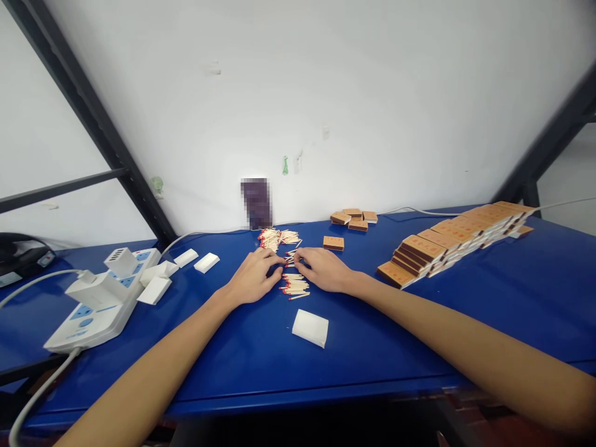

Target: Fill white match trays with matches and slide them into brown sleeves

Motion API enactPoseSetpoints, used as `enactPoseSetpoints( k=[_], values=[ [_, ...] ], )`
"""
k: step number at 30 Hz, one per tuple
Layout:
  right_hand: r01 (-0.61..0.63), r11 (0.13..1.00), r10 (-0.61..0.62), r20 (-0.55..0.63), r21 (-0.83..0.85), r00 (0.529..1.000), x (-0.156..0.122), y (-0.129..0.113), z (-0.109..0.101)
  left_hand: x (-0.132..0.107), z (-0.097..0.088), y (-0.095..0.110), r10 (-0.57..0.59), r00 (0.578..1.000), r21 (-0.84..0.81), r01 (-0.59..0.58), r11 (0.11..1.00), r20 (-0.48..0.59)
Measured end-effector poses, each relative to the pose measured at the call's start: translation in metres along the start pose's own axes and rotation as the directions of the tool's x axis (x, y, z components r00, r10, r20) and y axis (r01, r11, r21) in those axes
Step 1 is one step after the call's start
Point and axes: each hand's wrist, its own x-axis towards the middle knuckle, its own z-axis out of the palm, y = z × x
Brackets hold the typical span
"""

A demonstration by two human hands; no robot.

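My left hand rests on the table, thumb and index finger apart, their tips by the red heads of a small group of matchsticks. On the other side, my right hand has curled fingers closed at the plain ends of those matchsticks; its fingertips partly hide them. Just below lies a row of matchsticks, heads to the left. Behind my hands is a larger loose heap of matchsticks. Nearer to me, a white matchbox tray lies on the table.
Stacked matchboxes run along the right side. Several matchboxes lie at the back, with a single matchbox before them. White trays and a power strip with plugs and cables are at left. A blurred dark object leans on the wall.
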Motion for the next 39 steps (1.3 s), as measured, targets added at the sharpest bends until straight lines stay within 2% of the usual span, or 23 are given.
enactPoseSetpoints(
  k=[4,8,10,26,31,39],
  values=[
    [0.024,0.997,-0.024,-0.003,0.068,1.0,0.001,-0.001,-0.003,0.0,0.0,0.0,-0.008,1.0,-0.003,0.008,1.0,-0.005],
    [-0.065,0.995,0.072,-0.097,0.07,0.993,0.002,0.004,-0.001,0.0,0.0,-0.001,-0.006,1.0,-0.007,0.006,1.0,-0.001],
    [-0.078,0.996,0.082,-0.113,0.044,0.99,0.003,0.007,0.001,0.0,0.0,0.0,-0.003,1.0,-0.007,0.003,1.0,0.0],
    [0.01,1.0,-0.008,-0.07,0.021,0.998,0.005,0.009,0.002,0.001,0.001,0.0,-0.016,1.0,-0.022,0.016,1.0,0.008],
    [0.014,1.0,-0.012,-0.078,0.023,0.997,0.004,0.008,0.001,0.001,0.0,-0.001,0.016,0.999,-0.026,-0.015,1.0,0.043],
    [0.022,1.0,-0.021,-0.071,0.01,0.997,0.004,0.009,0.002,0.0,0.0,-0.001,-0.001,0.999,-0.057,0.004,0.998,0.051]
  ],
)
